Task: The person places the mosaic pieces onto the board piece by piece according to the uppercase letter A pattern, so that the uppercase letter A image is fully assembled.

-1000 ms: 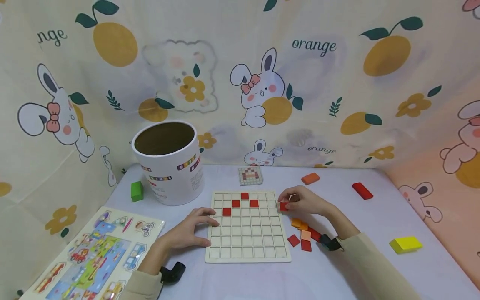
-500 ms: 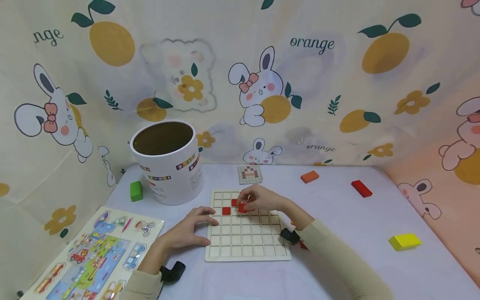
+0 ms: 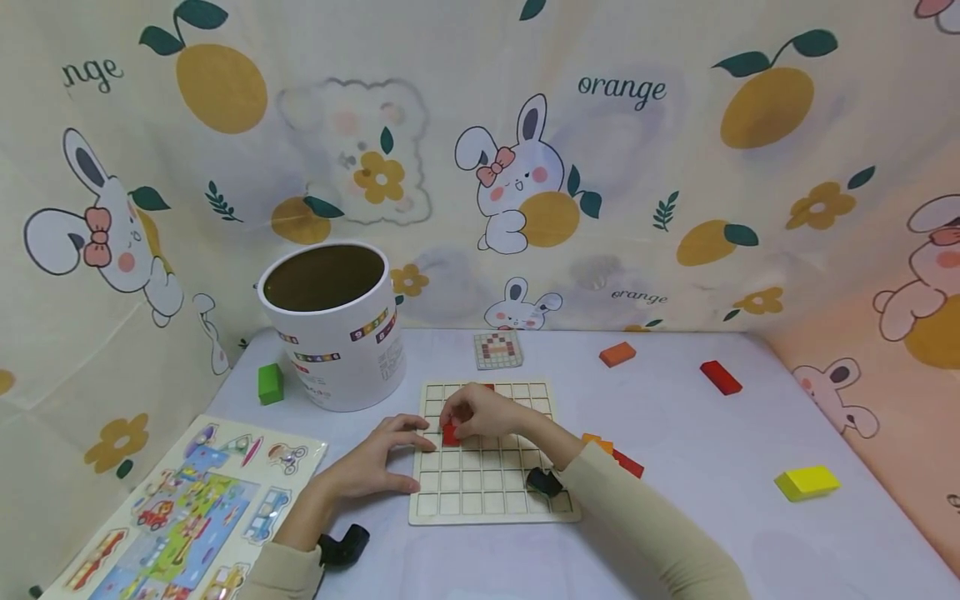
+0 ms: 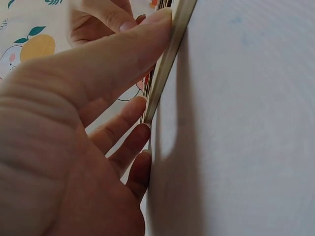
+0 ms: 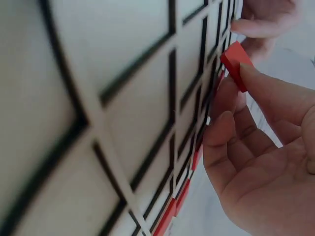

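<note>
A pale square grid board (image 3: pixel 487 506) lies on the white table. My right hand (image 3: pixel 489 412) is over its upper left part and pinches a small square red tile (image 5: pixel 237 64) between thumb and finger. In the right wrist view the tile is held tilted, just off the grid. Several red tiles (image 5: pixel 166 216) sit in board cells; in the head view the hand hides most of them. My left hand (image 3: pixel 375 460) rests at the board's left edge, and its thumb and fingertips (image 4: pixel 141 133) touch that edge.
Behind the board lies a small pattern card (image 3: pixel 498 350). Loose orange and red tiles (image 3: pixel 600 442) are right of it, partly behind the right arm. A white bucket (image 3: pixel 345 358), green block (image 3: pixel 271 384), picture puzzle (image 3: pixel 285 454), orange block (image 3: pixel 617 354), red block (image 3: pixel 721 377) and yellow block (image 3: pixel 807 483) stand around.
My right hand has carried the red tile from beside the board's right edge leftward across the grid to its upper left part. The left hand has stayed at the left edge.
</note>
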The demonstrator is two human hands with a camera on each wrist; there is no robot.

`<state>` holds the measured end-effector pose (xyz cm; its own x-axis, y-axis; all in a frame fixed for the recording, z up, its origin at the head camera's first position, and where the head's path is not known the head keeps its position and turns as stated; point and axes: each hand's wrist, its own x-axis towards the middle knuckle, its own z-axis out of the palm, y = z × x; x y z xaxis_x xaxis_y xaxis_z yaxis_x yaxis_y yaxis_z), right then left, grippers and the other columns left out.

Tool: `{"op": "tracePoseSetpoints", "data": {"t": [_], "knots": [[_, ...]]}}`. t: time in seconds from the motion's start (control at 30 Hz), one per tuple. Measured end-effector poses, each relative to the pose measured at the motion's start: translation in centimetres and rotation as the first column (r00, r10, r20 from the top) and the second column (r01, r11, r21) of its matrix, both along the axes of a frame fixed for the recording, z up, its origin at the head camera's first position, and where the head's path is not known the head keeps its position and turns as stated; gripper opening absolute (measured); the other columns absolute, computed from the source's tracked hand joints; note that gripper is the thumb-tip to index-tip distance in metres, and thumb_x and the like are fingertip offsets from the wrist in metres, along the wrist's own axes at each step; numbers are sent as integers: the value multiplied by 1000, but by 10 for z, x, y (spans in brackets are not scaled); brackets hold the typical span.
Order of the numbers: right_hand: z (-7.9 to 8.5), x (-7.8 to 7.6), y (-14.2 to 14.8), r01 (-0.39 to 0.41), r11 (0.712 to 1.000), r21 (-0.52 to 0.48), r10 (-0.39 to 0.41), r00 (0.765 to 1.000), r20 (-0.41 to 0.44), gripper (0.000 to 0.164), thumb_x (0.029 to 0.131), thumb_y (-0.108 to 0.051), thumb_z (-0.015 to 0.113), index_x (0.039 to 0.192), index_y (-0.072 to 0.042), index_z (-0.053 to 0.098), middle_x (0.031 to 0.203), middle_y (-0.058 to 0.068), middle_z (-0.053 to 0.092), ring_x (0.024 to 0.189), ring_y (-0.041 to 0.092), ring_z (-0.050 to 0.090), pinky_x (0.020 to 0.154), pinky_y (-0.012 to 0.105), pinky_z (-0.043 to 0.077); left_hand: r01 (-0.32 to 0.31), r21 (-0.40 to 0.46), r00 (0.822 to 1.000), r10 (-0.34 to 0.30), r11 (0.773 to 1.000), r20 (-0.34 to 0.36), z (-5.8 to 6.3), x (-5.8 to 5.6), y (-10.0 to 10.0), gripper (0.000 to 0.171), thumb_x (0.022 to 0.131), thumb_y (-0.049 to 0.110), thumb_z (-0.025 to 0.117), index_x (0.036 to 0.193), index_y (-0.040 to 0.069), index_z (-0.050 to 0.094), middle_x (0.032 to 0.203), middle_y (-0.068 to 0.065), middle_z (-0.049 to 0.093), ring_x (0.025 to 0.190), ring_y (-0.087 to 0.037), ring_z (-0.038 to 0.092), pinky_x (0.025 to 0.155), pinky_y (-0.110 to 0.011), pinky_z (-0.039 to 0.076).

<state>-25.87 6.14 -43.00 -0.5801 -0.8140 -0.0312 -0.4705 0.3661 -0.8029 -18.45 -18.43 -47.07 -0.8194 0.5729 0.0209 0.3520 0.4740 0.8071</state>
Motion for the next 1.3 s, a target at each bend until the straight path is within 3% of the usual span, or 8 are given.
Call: {"op": "tracePoseSetpoints", "data": {"t": [0.2, 0.6, 0.77, 0.97, 1.17, 1.3], "knots": [[-2, 5, 0, 48, 999, 19, -47, 998, -39, 15, 82, 11, 71, 93, 1, 70, 74, 1, 56, 70, 9, 49, 64, 20, 43, 5, 2, 1000, -5, 1000, 2, 1, 0, 2, 46, 77, 28, 84, 121, 20, 69, 149, -9, 42, 142, -39, 26, 111, -71, 17], [-4, 8, -1, 113, 990, 82, -104, 988, -116, 12, 83, 3, 76, 92, -5, 76, 80, -3, 67, 71, 5, 54, 64, 20, 47, -8, 0, 1000, 8, 1000, 3, 3, 2, 1, 46, 77, 29, 84, 121, 20, 70, 149, -9, 42, 142, -39, 26, 111, -72, 17], [-4, 9, -1, 136, 985, 110, -124, 986, -111, 13, 82, 2, 77, 93, -4, 77, 84, -3, 70, 72, 4, 58, 66, 19, 50, -10, -4, 1000, 10, 1000, 14, 3, 1, 2, 48, 77, 28, 85, 121, 19, 70, 150, -9, 41, 142, -37, 25, 112, -71, 17], [-3, 7, 4, 93, 993, 72, -88, 993, -75, 15, 83, 3, 76, 97, -1, 74, 79, -1, 66, 69, 7, 55, 64, 20, 48, -13, -1, 1000, 13, 1000, 18, 1, 1, 1, 47, 77, 29, 84, 121, 20, 70, 149, -8, 42, 142, -37, 25, 112, -71, 17], [21, 5, 49, 69, 998, -14, -70, 996, -54, 23, 87, 0, 71, 110, 4, 69, 83, 2, 65, 75, 13, 59, 70, 25, 52, -5, 5, 1000, 5, 1000, 17, 0, 1, 1, 47, 77, 29, 84, 122, 20, 69, 150, -9, 41, 143, -39, 24, 112, -71, 17], [38, 17, 103, 158, 987, 25, -157, 987, -44, 27, 90, -7, 72, 114, 3, 68, 89, 4, 65, 84, 19, 59, 77, 29, 54, -17, -4, 1000, 17, 1000, 20, 1, 1, 2, 48, 76, 29, 84, 121, 21, 70, 150, -7, 41, 144, -37, 24, 112, -70, 17]]}}
